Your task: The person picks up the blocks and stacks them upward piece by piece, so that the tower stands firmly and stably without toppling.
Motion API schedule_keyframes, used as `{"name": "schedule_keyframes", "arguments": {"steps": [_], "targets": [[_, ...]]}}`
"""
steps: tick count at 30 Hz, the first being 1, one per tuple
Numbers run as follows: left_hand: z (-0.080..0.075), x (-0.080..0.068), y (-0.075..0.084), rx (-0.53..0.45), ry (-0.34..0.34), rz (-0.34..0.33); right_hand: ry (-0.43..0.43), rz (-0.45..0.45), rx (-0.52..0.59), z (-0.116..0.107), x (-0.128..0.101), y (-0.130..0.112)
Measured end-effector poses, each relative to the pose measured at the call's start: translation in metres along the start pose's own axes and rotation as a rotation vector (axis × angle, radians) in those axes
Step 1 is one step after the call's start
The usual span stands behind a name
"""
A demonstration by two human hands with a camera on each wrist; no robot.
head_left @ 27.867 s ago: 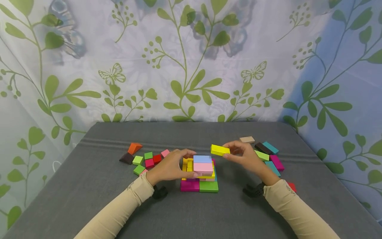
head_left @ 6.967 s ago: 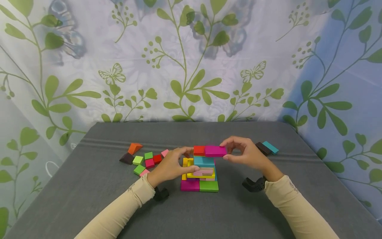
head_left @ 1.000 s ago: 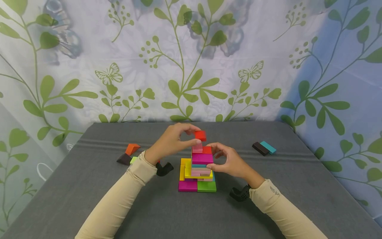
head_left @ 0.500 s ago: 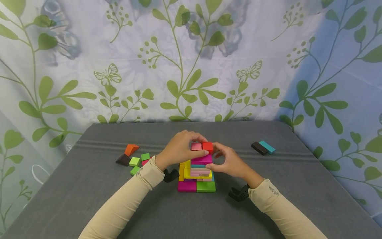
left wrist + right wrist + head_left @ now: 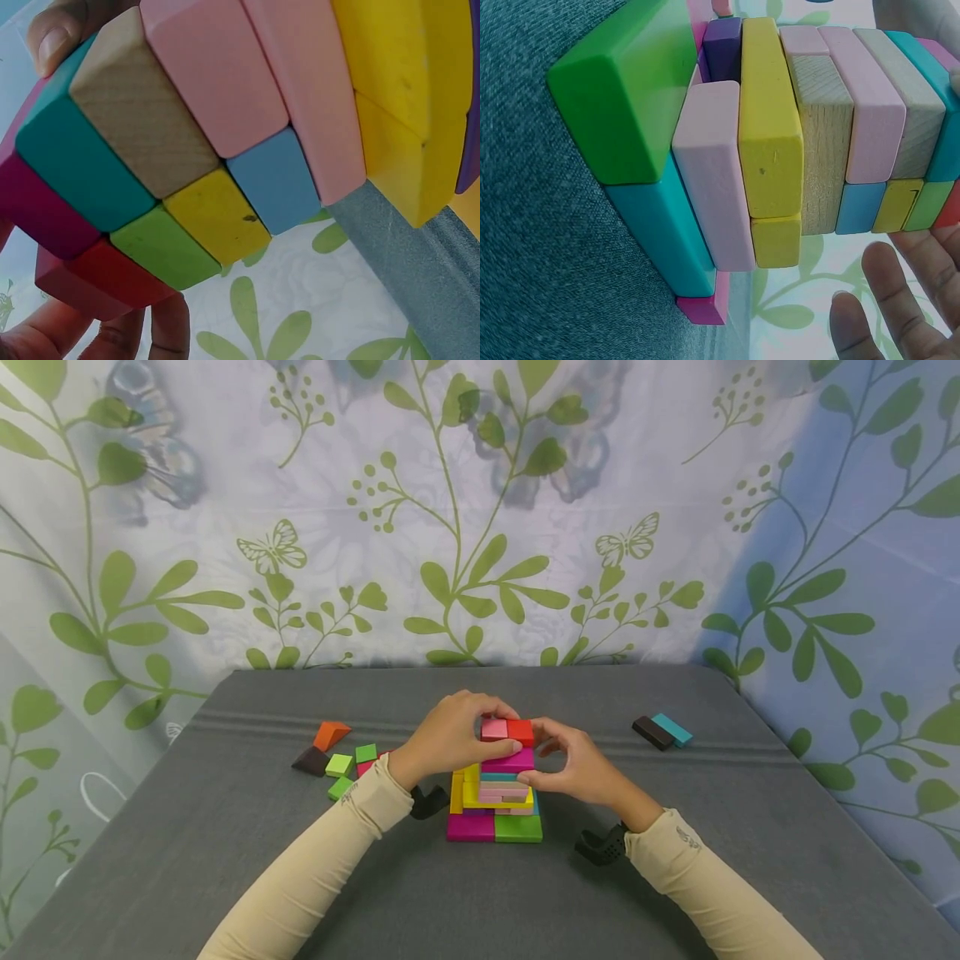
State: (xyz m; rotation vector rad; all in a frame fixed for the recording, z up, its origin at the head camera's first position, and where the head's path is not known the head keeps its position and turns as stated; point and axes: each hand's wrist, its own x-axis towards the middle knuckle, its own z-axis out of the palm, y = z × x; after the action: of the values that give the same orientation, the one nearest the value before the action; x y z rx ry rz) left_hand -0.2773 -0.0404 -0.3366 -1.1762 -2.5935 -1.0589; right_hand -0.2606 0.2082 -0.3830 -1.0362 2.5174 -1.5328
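Note:
A tower of coloured wooden blocks (image 5: pixel 472 827) stands in the middle of the table, wide at the base and narrow above. On its top, a pink block (image 5: pixel 494 729) and a red block (image 5: pixel 521 732) sit side by side on a magenta block (image 5: pixel 506 762). The left hand (image 5: pixel 448 737) reaches over from the left, thumb along the front of the top layer, fingertips behind, pinching the red block. The right hand (image 5: pixel 579 768) curves round the tower's right side, its thumb at the front near a teal block (image 5: pixel 937 112); some fingers (image 5: pixel 900 292) show behind the tower.
Loose blocks lie at the left, among them an orange triangular block (image 5: pixel 330 735), a dark triangular block (image 5: pixel 311 762) and several green ones (image 5: pixel 340 765). At the right are a dark brown block (image 5: pixel 652 732) and a teal plank (image 5: pixel 671 729). A patterned curtain (image 5: pixel 480 518) hangs behind.
The tower has grown taller, and the loose blocks at the right are fewer. The left hand has lowered the red block onto the top beside the pink one; it now sits flush. The right hand stayed.

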Motion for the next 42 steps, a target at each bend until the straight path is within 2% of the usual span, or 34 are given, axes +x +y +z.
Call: {"name": "schedule_keyframes", "arguments": {"steps": [7, 11, 15, 18, 24, 28, 32, 36, 39, 42], "targets": [[-0.002, -0.001, 0.001, 0.007, -0.009, -0.020, 0.000, 0.004, -0.005, 0.000, 0.000, -0.001], [-0.011, -0.007, -0.004, -0.053, -0.017, -0.064, 0.002, -0.002, -0.006, 0.000, 0.000, 0.000], [-0.029, -0.022, -0.020, -0.144, -0.006, -0.108, 0.004, -0.005, -0.005, 0.000, 0.001, 0.001], [-0.042, -0.038, -0.039, -0.149, -0.025, -0.150, 0.010, 0.004, -0.017, 0.000, 0.000, 0.001], [-0.053, -0.065, -0.077, -0.012, -0.140, -0.290, 0.016, 0.015, -0.030, 0.000, -0.001, 0.002], [-0.054, -0.076, -0.091, 0.130, -0.198, -0.360, 0.019, 0.020, -0.033, 0.000, -0.001, 0.002], [-0.053, -0.080, -0.096, 0.282, -0.231, -0.406, 0.019, 0.024, -0.030, 0.001, -0.001, 0.002], [-0.049, -0.080, -0.098, 0.399, -0.226, -0.414, 0.017, 0.024, -0.025, 0.001, -0.001, 0.002], [-0.046, -0.078, -0.095, 0.405, -0.216, -0.414, 0.017, 0.022, -0.029, 0.001, -0.001, 0.001], [-0.045, -0.073, -0.085, 0.354, -0.197, -0.371, 0.016, 0.019, -0.030, 0.001, 0.000, 0.001]]}}
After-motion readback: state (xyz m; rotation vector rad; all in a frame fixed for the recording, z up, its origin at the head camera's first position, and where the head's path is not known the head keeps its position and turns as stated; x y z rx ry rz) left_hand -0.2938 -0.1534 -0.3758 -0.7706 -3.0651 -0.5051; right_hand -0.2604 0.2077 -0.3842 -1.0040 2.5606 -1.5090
